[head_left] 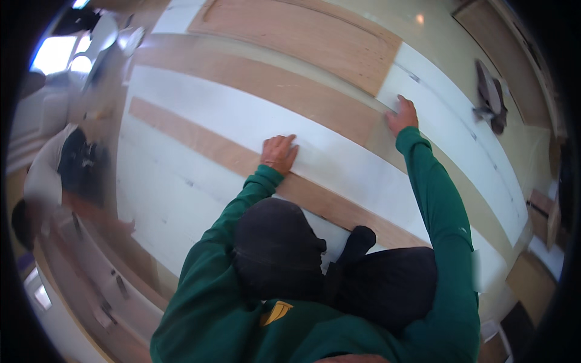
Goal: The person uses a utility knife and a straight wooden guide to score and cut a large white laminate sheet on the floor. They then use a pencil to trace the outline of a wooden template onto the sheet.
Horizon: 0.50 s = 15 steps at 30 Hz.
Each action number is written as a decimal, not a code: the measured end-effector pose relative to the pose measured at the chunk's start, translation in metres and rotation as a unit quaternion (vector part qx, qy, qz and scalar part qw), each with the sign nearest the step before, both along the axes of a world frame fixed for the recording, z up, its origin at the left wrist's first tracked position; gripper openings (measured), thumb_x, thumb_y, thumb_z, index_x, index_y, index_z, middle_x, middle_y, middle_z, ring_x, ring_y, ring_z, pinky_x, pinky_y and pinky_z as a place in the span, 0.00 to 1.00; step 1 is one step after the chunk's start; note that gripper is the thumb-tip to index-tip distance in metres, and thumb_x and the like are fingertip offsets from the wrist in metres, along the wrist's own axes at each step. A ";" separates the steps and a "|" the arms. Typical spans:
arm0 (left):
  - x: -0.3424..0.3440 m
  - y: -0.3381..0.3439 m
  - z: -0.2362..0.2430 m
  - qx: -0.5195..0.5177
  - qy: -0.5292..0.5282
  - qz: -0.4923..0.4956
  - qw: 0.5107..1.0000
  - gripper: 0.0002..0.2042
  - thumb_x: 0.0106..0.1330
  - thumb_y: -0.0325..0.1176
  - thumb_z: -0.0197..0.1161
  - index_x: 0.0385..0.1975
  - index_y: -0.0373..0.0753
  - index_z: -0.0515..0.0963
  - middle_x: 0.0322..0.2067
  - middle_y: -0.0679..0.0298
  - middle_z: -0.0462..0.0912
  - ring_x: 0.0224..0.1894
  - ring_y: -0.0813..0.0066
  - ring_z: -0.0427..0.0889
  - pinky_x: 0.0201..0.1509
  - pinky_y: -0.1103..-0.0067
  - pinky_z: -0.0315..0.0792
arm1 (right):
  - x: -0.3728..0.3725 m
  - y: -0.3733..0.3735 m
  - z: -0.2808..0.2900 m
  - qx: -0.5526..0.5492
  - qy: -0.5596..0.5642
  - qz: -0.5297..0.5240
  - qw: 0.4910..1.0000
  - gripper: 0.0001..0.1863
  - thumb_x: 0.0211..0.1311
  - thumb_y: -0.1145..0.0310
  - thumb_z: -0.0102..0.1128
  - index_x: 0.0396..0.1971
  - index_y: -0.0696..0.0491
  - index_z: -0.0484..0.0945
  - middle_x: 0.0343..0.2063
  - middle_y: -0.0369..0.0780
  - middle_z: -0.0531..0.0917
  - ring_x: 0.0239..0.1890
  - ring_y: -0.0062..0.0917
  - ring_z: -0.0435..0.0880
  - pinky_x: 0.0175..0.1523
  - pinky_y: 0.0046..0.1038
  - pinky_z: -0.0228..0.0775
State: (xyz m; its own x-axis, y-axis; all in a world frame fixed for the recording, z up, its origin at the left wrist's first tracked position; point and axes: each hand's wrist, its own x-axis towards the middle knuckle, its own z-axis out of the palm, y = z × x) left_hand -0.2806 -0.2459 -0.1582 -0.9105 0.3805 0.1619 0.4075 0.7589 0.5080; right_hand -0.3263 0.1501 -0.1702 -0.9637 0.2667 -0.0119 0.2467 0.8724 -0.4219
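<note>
My left hand (279, 153) lies palm down where a long white board (206, 98) meets a narrow brown wooden strip (200, 136). Its fingers are stretched out, and nothing shows in them. Farther off to the right, my right hand (403, 116) rests with fingers apart at the edge of another white board (451, 112), close to the corner of a brown wooden panel (296, 33) with a framed border. A wider brown strip (272, 85) runs between the two hands. My bent legs and one dark foot (360, 239) are over the boards.
At the left another person (51, 163) bends down, beside long wooden pieces (97, 272). Dark shoes (491, 100) lie on the floor at the far right, near a wooden frame (505, 57). A bright window (54, 55) is at the upper left.
</note>
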 end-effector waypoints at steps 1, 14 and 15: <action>-0.005 0.002 -0.006 -0.006 0.005 0.009 1.000 0.15 0.57 0.37 0.66 0.44 0.43 0.79 0.32 0.60 0.78 0.39 0.61 0.76 0.47 0.65 0.67 | 0.006 0.010 -0.003 0.018 0.019 0.023 0.999 0.29 0.52 0.61 0.65 0.54 0.56 0.72 0.47 0.49 0.76 0.55 0.44 0.72 0.60 0.39 0.65; 0.000 0.001 -0.020 -0.036 -0.001 0.051 0.998 0.14 0.60 0.37 0.66 0.44 0.43 0.79 0.26 0.64 0.75 0.30 0.68 0.74 0.42 0.70 0.67 | 0.012 0.031 0.014 0.148 -0.113 0.143 0.972 0.13 0.55 0.64 0.57 0.39 0.52 0.77 0.44 0.47 0.77 0.47 0.40 0.78 0.50 0.45 0.72; -0.001 0.003 -0.015 -0.043 -0.003 0.052 0.998 0.14 0.60 0.37 0.66 0.44 0.43 0.79 0.26 0.64 0.75 0.31 0.67 0.74 0.42 0.70 0.67 | 0.012 0.026 0.019 0.163 -0.111 0.136 0.971 0.12 0.57 0.65 0.56 0.40 0.52 0.77 0.44 0.46 0.77 0.48 0.41 0.78 0.49 0.46 0.73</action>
State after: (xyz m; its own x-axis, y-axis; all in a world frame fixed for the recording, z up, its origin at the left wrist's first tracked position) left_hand -0.2819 -0.2429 -0.1732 -0.9466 0.2961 0.1274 0.3214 0.8379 0.4412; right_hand -0.3148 0.1757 -0.1508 -0.9824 0.0274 -0.1847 0.0418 0.9963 -0.0745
